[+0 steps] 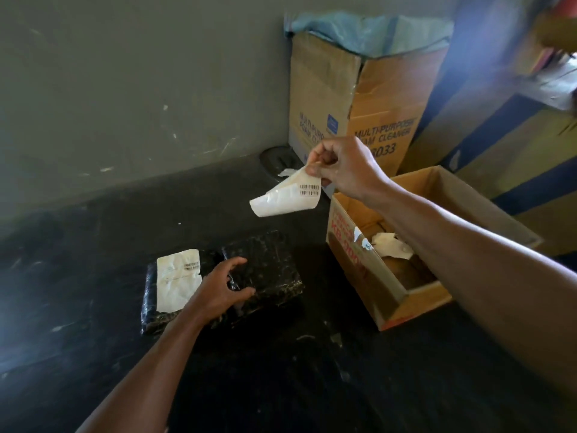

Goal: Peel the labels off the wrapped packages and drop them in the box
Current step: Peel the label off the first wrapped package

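— Firstly, the hands: how does each stand?
— The right hand (343, 165) is raised, thumb and fingertips pinching the upper corner of a peeled label (285, 196). The white sheet hangs curled, barcode side out, above the table (281, 370) and just left of the box (418, 307). The left hand (223, 285) is low, with fingers spread and loosely bent and nothing gripped. It appears to rest on the seam between two packages, though contact cannot be confirmed.

— Where do the packages lie?
— Side by side and touching, both wrapped in dark shiny film. The left package (150, 307) carries an attached label (178, 279), white and creased, on its top face. The right package (274, 270) shows bare wrap.

— And the box?
— It is open-topped cardboard with red print on its side, standing on the table to the right of the packages. Crumpled labels (392, 243) lie inside, and the right forearm crosses above it.

— What lies beyond?
— A tall carton (321, 98) printed "MULTI-PURPOSE FOAM CLEANER" stands in the corner behind the box. A blue plastic liner (368, 29) is folded over its rim. A grey, scuffed wall (125, 89) backs the table, and a round dark object (274, 157) sits at the carton's foot.
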The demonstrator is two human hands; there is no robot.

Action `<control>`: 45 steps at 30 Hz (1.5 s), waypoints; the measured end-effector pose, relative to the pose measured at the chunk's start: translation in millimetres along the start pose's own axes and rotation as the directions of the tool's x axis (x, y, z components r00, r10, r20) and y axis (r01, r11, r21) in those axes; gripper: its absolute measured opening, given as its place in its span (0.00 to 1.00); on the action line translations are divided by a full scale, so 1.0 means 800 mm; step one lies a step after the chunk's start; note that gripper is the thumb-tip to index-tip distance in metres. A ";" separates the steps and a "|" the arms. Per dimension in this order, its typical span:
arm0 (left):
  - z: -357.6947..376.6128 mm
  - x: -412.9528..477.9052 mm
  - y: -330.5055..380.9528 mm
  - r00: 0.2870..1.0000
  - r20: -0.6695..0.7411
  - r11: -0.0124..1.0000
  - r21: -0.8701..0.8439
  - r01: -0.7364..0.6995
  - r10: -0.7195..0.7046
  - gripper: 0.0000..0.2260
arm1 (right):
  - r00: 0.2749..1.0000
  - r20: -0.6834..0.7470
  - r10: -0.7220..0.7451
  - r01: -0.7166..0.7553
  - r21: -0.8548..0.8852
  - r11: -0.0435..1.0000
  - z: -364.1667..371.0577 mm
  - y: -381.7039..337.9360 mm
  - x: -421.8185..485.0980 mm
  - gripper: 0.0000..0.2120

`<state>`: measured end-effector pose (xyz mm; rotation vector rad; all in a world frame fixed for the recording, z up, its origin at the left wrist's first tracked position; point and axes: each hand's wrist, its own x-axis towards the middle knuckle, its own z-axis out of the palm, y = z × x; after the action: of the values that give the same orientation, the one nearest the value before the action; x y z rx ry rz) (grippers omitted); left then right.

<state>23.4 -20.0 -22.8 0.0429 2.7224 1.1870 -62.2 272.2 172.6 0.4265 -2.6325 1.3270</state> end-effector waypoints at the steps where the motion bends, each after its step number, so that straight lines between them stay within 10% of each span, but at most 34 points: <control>1: -0.001 -0.004 0.005 1.000 -0.015 1.000 -0.011 -0.008 0.008 0.31 | 1.000 -0.003 0.003 -0.003 0.004 1.000 0.000 0.004 -0.003 0.04; 24: 0.155 0.044 0.263 0.959 0.165 0.973 -0.012 -0.232 0.230 0.40 | 0.872 -0.413 0.262 -0.336 -0.116 0.935 -0.126 0.177 -0.120 0.06; 30: 0.196 0.055 0.280 0.957 0.249 0.934 0.282 -0.218 0.148 0.55 | 0.899 -0.290 0.328 -0.377 -0.131 0.917 -0.102 0.217 -0.151 0.04; 45: 0.196 0.053 0.282 0.969 0.198 0.921 0.332 -0.207 0.146 0.57 | 0.880 -0.231 0.415 -0.444 -0.088 0.892 -0.063 0.239 -0.159 0.09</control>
<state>-1.2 251.1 31.0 0.4248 2.7828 0.6798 -2.6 443.6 22.9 -0.3268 -2.7080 1.1987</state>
